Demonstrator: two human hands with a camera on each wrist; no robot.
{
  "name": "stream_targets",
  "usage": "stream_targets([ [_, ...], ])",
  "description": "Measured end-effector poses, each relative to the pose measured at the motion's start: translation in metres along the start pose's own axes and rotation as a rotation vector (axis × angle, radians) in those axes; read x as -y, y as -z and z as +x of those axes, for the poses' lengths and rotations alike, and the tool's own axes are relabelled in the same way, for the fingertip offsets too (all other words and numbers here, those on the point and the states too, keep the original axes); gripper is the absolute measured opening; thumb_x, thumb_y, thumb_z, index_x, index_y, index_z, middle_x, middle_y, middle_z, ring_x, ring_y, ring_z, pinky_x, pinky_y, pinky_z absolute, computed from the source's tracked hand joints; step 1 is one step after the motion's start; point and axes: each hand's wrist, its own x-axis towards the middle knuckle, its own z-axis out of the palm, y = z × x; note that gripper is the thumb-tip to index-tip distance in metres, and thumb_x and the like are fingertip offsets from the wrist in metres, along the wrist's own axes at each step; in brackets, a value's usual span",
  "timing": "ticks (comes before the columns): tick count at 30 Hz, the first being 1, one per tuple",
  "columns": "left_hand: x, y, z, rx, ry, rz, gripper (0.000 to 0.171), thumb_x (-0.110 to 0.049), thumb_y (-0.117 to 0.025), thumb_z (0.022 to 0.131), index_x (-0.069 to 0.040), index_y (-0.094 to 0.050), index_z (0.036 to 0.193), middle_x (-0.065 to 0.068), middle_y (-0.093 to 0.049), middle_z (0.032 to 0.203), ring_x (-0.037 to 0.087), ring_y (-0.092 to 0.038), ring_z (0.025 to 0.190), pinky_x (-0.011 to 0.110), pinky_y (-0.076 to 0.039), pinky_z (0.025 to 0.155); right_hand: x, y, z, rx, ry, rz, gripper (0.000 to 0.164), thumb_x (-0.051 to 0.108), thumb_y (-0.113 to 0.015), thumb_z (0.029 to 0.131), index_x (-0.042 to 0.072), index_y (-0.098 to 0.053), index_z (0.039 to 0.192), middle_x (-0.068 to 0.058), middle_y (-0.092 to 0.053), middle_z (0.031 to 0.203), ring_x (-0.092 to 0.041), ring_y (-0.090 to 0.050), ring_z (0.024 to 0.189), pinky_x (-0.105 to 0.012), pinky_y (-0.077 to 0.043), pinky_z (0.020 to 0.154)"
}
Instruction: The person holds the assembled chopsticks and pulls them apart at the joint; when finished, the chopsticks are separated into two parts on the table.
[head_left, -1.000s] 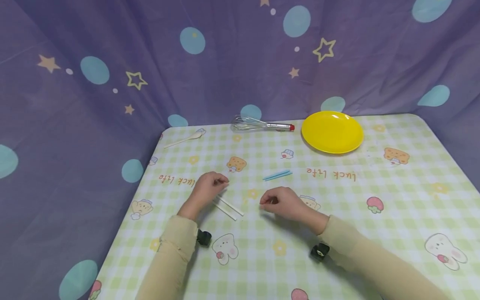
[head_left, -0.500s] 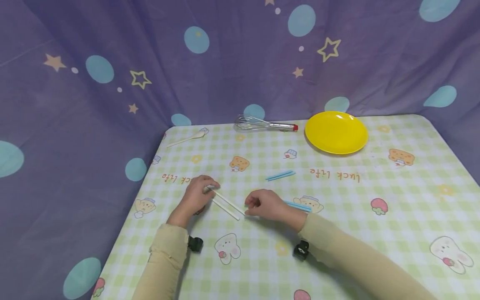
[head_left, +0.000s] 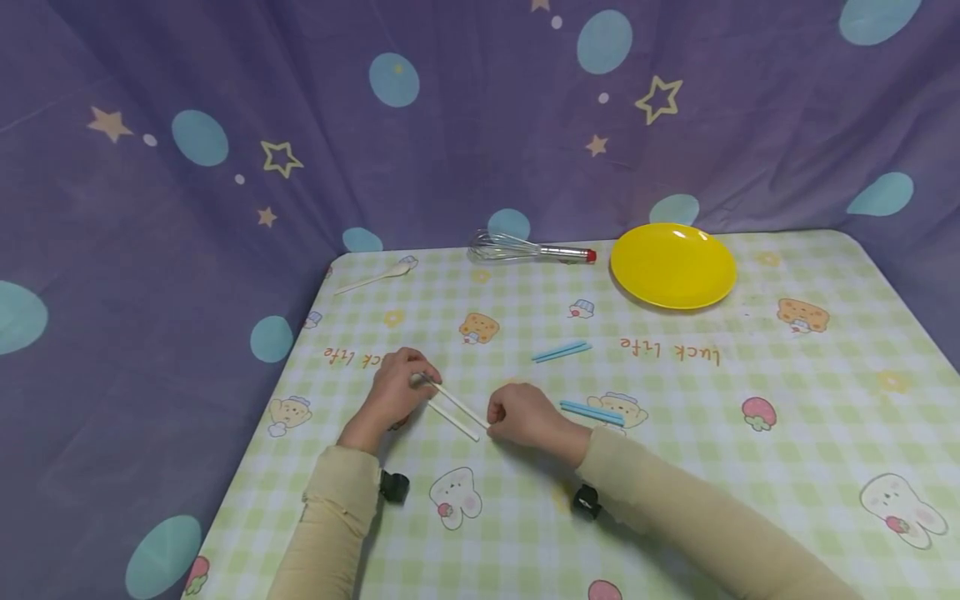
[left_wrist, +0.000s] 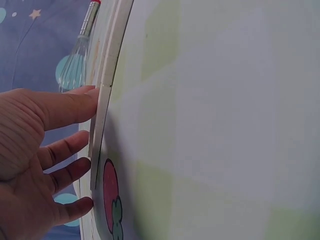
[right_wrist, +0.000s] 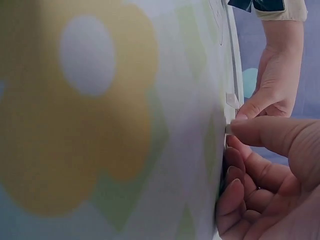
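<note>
Two slim white chopsticks lie slanting, almost parallel, on the checked cloth: a farther one and a nearer one. At the upper left end, my left hand pinches the farther chopstick. Its thumb presses the white stick in the left wrist view, near a seam, while the other fingers spread behind. My right hand pinches the lower right end of the same chopstick between thumb and forefinger. In the right wrist view, only a small tip shows at the thumb. The left fingers cover the chopsticks' far ends.
One pair of blue sticks lies beyond the right hand, another blue pair beside its wrist. Along the back are a pale spoon, a whisk and a yellow plate. A purple curtain hangs behind.
My right hand has moved left to the chopstick's end, uncovering the nearer blue pair. My left hand has shifted left and taken the far end. The view has shifted slightly.
</note>
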Motion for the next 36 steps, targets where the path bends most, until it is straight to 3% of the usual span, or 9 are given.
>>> stream_targets([
  [6, -0.002, -0.001, 0.000, -0.003, 0.025, -0.008, 0.008, -0.017, -0.079, 0.083, -0.018, -0.072, 0.086, 0.012, -0.051, 0.121, 0.036, -0.040, 0.116, 0.055, -0.030, 0.098, 0.000, 0.001, -0.002, -0.049, -0.024, 0.020, 0.010, 0.009, -0.073, 0.080, 0.013, -0.067, 0.072, 0.005, -0.059, 0.071, -0.013, -0.052, 0.068, -0.032, -0.046, 0.071],
  [13, -0.003, -0.002, 0.001, -0.018, 0.041, -0.035, 0.009, -0.023, -0.079, 0.083, -0.019, -0.072, 0.086, 0.011, -0.053, 0.119, 0.033, -0.041, 0.114, 0.053, -0.029, 0.100, -0.006, 0.003, -0.005, -0.138, -0.052, 0.116, 0.004, 0.008, -0.070, 0.083, 0.010, -0.072, 0.080, 0.005, -0.064, 0.076, -0.009, -0.056, 0.069, -0.028, -0.049, 0.069],
  [22, -0.008, -0.002, 0.001, -0.070, -0.040, -0.003, 0.014, -0.024, -0.080, 0.080, -0.018, -0.067, 0.079, 0.005, -0.063, 0.108, 0.032, -0.052, 0.108, 0.058, -0.025, 0.105, -0.016, 0.016, -0.013, -0.207, -0.061, 0.182, 0.005, 0.010, -0.069, 0.088, 0.012, -0.074, 0.087, 0.006, -0.066, 0.081, -0.009, -0.057, 0.074, -0.030, -0.049, 0.073],
  [25, -0.016, -0.002, 0.001, -0.056, -0.051, -0.074, 0.013, -0.021, -0.078, 0.083, -0.016, -0.066, 0.081, 0.001, -0.067, 0.096, 0.026, -0.060, 0.100, 0.056, -0.033, 0.104, -0.023, 0.024, -0.017, -0.222, -0.047, 0.219, 0.005, 0.009, -0.069, 0.090, 0.012, -0.073, 0.089, 0.006, -0.066, 0.084, -0.010, -0.056, 0.075, -0.030, -0.049, 0.075],
  [29, -0.029, -0.002, 0.001, -0.002, -0.059, -0.208, 0.009, -0.017, -0.075, 0.087, -0.014, -0.067, 0.085, -0.003, -0.068, 0.083, 0.018, -0.065, 0.084, 0.043, -0.051, 0.083, -0.033, 0.036, -0.025, -0.226, -0.005, 0.266, 0.005, 0.009, -0.068, 0.090, 0.008, -0.072, 0.092, 0.004, -0.067, 0.085, -0.011, -0.056, 0.076, -0.030, -0.049, 0.075],
  [30, -0.031, -0.003, 0.001, 0.014, -0.067, -0.231, 0.007, -0.017, -0.074, 0.087, -0.013, -0.068, 0.087, -0.004, -0.067, 0.084, 0.016, -0.065, 0.083, 0.039, -0.052, 0.076, -0.035, 0.040, -0.027, -0.223, 0.007, 0.274, 0.006, 0.009, -0.067, 0.091, 0.006, -0.072, 0.093, 0.003, -0.067, 0.086, -0.012, -0.057, 0.076, -0.031, -0.049, 0.076],
  [36, -0.048, -0.009, 0.001, 0.093, -0.133, -0.352, 0.014, -0.018, -0.071, 0.089, -0.011, -0.076, 0.100, -0.003, -0.071, 0.094, 0.011, -0.062, 0.080, 0.029, -0.051, 0.072, -0.046, 0.057, -0.038, -0.213, 0.025, 0.306, 0.008, 0.012, -0.068, 0.091, 0.007, -0.073, 0.094, 0.002, -0.069, 0.090, -0.014, -0.059, 0.081, -0.034, -0.050, 0.080],
])
